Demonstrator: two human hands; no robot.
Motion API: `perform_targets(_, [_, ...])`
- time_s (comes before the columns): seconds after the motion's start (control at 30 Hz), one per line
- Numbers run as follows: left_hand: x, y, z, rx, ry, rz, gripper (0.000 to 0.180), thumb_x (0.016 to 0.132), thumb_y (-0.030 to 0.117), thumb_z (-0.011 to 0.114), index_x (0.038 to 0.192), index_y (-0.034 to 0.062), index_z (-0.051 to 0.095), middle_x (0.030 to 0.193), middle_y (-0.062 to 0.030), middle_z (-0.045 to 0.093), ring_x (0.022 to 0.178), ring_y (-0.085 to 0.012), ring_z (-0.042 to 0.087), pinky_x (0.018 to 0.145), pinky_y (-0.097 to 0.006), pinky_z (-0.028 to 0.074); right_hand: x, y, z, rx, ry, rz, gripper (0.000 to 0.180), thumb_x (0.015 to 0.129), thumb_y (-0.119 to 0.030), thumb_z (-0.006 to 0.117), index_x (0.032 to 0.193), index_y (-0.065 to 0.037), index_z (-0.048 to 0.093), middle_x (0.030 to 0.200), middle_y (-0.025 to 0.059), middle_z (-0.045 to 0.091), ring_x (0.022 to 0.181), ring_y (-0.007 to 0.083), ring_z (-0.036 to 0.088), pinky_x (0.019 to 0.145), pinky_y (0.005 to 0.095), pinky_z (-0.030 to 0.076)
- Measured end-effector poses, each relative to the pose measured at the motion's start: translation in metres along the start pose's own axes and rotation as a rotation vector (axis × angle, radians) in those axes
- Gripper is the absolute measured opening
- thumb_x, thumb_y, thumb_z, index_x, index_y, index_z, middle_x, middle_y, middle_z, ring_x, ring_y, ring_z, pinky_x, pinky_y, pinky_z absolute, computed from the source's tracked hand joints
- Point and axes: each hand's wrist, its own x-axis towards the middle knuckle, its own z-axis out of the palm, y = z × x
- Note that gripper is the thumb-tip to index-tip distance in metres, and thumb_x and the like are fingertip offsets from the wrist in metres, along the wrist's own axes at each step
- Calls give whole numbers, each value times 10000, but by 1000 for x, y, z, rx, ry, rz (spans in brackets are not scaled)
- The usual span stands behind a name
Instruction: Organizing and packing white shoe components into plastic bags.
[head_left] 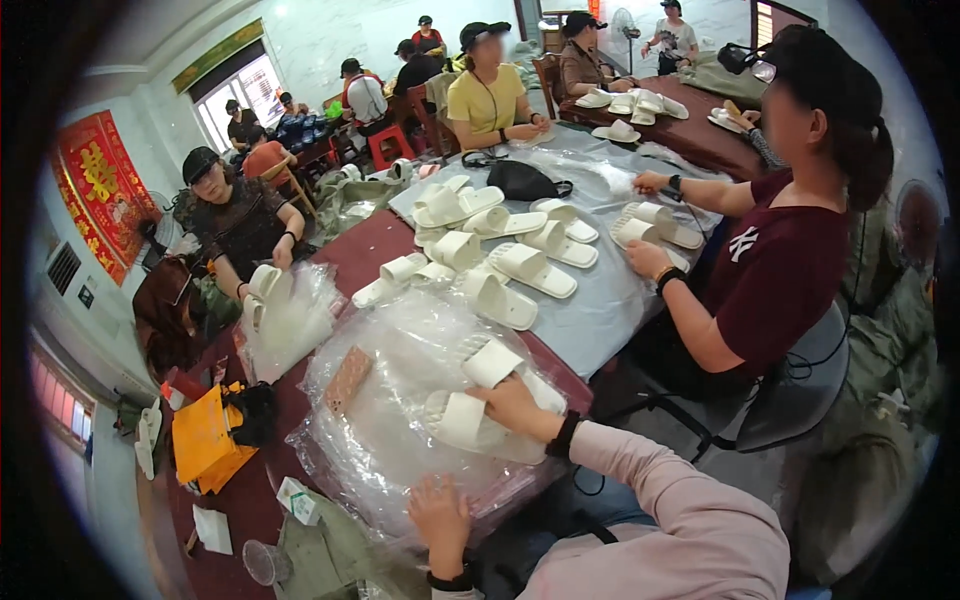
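Left grip (pixel 440 513) rests palm-down, fingers spread; right grip (pixel 518 408) is curled.

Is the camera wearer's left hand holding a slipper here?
No, the left hand is spread over the clear plastic, while the right hand holds the white slippers.

Slippers (pixel 462 420): smooth, matt, rubber-like plastic. Bags (pixel 400 440): thin, transparent plastic film, glossy and wrinkled. Sheeting (pixel 590 315) over the tabletop (pixel 352 258): smooth, faintly shiny. Sleeve (pixel 660 465): matt cloth.

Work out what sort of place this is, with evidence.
Probably a footwear packing workshop: white slippers spread over the tables, clear plastic piled beside them, and several people gathered around.
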Motion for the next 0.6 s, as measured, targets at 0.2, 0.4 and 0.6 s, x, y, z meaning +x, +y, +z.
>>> perform_targets(0.2, [5,5,4,40,50,148,479,814,264,624,1273,161,535,1318,-162,499,1177,-403,451,993,-527,340,-6,-8,-59,716,165,295,467,793,41,570,1240,-96,588,1139,122,650,1011,197,619,858,270,466])
perform_targets(0.4, [21,-18,22,-330,40,238,322,805,126,580,1123,135,627,1241,-139,548,1050,-386,511,909,-494,396,-47,-39,-137,1296,-311,368,453,834,7,623,1270,-105,572,1168,60,627,1026,106,573,892,257,461])
perform_targets(0.6, [48,-6,-6,-2,326,298,326,806,121,574,1128,114,628,1234,-145,572,1091,-358,520,950,-444,388,-59,-60,-150,962,-622,-6,461,829,-92,638,1283,-124,561,1281,89,574,1166,214,526,1003,323,369])
